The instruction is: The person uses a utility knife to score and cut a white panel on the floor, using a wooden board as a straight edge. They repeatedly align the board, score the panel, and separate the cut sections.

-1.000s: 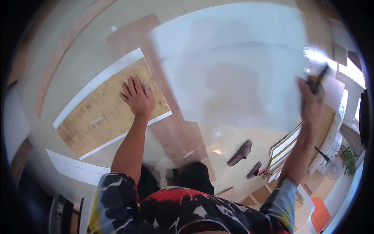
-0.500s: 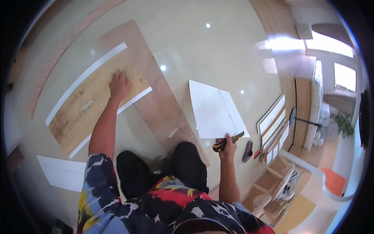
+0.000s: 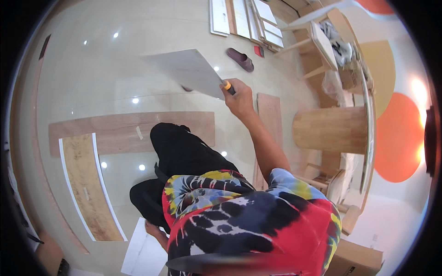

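My right hand is closed on a yellow-and-black utility knife and the corner of a white sheet, which hangs tilted above the floor. Low beside my knee, my left hand grips the edge of a second white sheet; my shirt and leg partly hide that arm. A tan, stained board with white strips along both long edges lies at the left. It overlaps a long reddish-brown wood board.
A brown slipper lies beyond my right hand, near stacked white panels. Wooden furniture stands at the right, with another wood board on the floor before it. A cardboard box is at the lower right.
My body and view have turned right. My left hand has left the tan board and come to the other white sheet. My right hand has lifted its white sheet with the knife.
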Demonstrator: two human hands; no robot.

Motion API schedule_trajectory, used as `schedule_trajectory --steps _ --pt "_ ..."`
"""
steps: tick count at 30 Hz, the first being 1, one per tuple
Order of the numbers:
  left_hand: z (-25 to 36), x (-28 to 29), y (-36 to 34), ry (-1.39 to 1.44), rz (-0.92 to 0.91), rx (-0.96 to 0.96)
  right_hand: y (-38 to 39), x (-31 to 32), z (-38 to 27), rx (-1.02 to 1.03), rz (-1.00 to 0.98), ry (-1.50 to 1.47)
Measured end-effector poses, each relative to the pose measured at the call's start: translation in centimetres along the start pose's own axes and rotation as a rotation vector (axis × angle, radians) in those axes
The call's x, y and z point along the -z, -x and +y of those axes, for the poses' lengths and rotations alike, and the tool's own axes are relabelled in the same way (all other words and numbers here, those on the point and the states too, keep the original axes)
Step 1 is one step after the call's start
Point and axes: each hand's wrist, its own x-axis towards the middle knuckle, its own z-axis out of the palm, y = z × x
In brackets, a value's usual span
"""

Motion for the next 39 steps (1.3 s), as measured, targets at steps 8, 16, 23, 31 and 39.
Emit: schedule_trajectory --steps 8,16,23,31,39 --pt "3.2 -0.3 4.2 0.084 -0.31 0.386 6.8 4.2 9.7 -0.342 0.077 0.05" --pt "7.0 -0.9 4.1 0.11 -0.328 0.335 13.4 16.0 20.1 -0.542 0.312 0.273" --pt "6.9 -3.1 6.5 0.145 -0.306 0.359 16.4 26.2 24.7 -0.236 0.479 0.527" --pt "2.3 -6.1 9.1 0.363 -0.221 0.436 33.0 9.4 36.6 -0.772 -0.249 0.367" --pt "0.1 -9.3 14.1 0.423 -0.083 0.538 32.9 -1.9 25.1 -0.931 -0.847 -0.064"
